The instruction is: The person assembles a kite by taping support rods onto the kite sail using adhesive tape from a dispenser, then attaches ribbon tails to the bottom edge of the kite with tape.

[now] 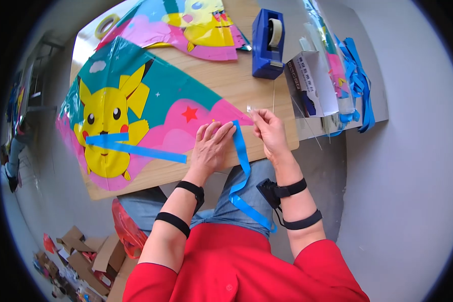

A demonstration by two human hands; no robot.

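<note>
- Pikachu kite [171, 85] lies on the desk [231, 80], its pink corner pointing between both hands' fingers.
- Blue ribbon [240, 146] touches the left hand [210, 150]; its fingers rest nearly straight on the kite's edge.
- Carton [327, 105]: printing too small to read.
- Clear tape [249, 108]: pinched between the right hand's [272, 133] thumb and forefinger.

Clear scrap [249, 108] — indistinct, upper sheet [206, 35] — cropped

A kite [136, 113] spreads over the tabletop [231, 75], left of and beyond the left fingers [220, 133]; a ribbon [243, 162] trails from beside them over the near edge. Beyond the right fingers [260, 121] stands a tape dispenser [260, 55], a box [307, 80] farther right.
</note>
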